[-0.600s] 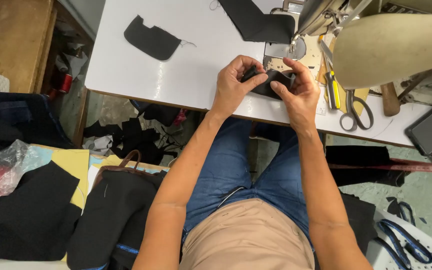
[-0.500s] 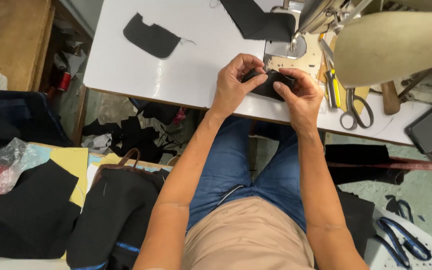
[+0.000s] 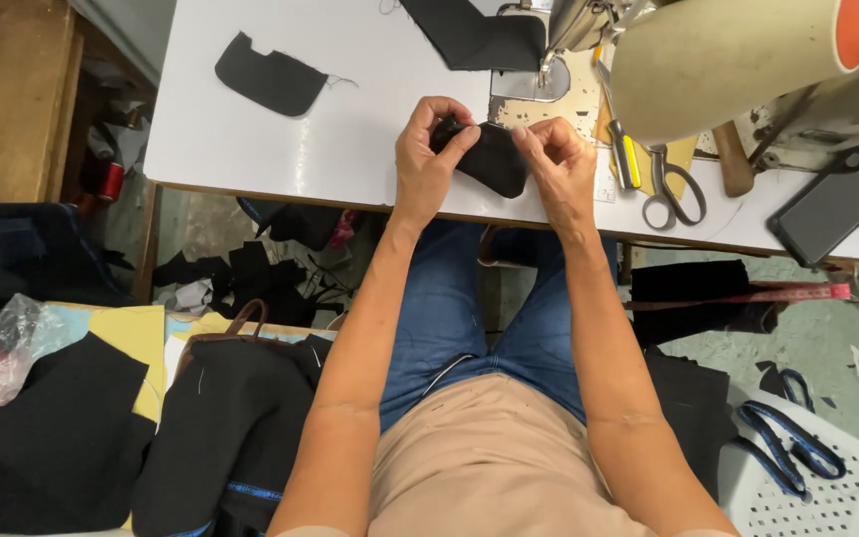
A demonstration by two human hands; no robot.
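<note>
Since a moment ago the small black fabric piece (image 3: 492,159) has been turned a little between the hands, and the left hand (image 3: 428,151) has shifted its fingers over the top edge. Both hands have a closed grip on it, the left pinching the upper left corner and the right hand (image 3: 561,164) pinching the right end, just above the near edge of the white worktop (image 3: 350,149). Beside them lie scissors (image 3: 670,189) and a yellow-handled screwdriver (image 3: 624,159), with another black fabric cut-out (image 3: 268,75) well apart to the left.
</note>
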